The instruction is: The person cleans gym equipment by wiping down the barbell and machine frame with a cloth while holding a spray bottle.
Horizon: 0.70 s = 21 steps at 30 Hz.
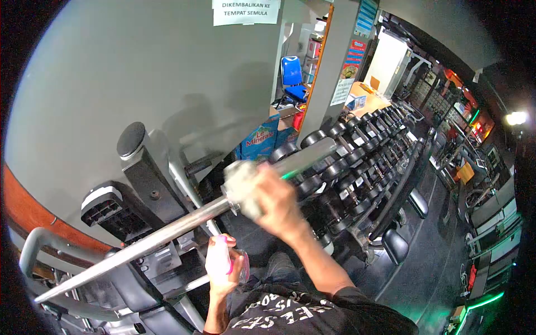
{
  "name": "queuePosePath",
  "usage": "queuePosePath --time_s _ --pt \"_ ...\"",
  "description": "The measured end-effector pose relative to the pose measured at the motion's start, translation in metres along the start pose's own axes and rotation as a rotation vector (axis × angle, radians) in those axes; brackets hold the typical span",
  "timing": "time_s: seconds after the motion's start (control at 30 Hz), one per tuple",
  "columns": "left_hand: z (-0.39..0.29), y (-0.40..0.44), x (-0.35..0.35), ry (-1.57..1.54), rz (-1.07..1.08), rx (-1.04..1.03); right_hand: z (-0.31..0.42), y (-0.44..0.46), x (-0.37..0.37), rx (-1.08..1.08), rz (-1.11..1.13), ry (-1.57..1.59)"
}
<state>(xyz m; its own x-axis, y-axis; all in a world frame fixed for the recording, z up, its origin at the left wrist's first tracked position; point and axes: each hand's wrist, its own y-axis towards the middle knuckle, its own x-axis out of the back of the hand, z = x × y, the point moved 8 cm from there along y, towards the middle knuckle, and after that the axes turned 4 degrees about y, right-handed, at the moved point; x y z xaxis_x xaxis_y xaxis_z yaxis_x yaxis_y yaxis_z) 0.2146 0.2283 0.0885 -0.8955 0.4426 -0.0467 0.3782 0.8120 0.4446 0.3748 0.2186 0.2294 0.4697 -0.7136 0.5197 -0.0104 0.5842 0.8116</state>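
A long metal barbell (pixel 151 244) runs slantwise across the view, its thick sleeve (pixel 312 157) pointing to the upper right. My right hand (pixel 274 198), smeared by motion, presses a pale cloth (pixel 241 184) against the bar near the sleeve's inner collar. Below the bar, my left hand (pixel 222 268) is wrapped round a spray bottle (pixel 226 255) with a pink and white head. Part of the bottle's pink body shows beside my fingers; the rest is hidden by the hand.
Racks of dumbbells (pixel 357 139) stretch away on the right. Black padded gym equipment (pixel 148 173) stands at the left by the grey wall. Blue cartons (pixel 259 139) and a blue chair (pixel 292 72) are behind. A padded bench (pixel 395 245) stands on the dark floor.
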Motion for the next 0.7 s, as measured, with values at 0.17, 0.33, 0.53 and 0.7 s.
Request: queuePosePath --time_s 0.17,0.33,0.53,0.7 --pt "-0.011 -0.001 0.002 -0.004 -0.006 0.024 -0.021 -0.016 0.008 0.119 0.059 -0.066" --pt "-0.007 -0.009 0.017 0.009 -0.065 -0.010 -0.131 -0.015 0.088 -0.304 -0.253 -0.226" --pt "-0.005 -0.004 0.011 0.061 -0.086 0.027 -0.023 0.005 0.020 -0.124 -0.074 0.034" --pt "-0.008 -0.001 0.005 0.022 -0.022 0.069 -0.021 -0.007 0.009 0.087 0.073 0.028"
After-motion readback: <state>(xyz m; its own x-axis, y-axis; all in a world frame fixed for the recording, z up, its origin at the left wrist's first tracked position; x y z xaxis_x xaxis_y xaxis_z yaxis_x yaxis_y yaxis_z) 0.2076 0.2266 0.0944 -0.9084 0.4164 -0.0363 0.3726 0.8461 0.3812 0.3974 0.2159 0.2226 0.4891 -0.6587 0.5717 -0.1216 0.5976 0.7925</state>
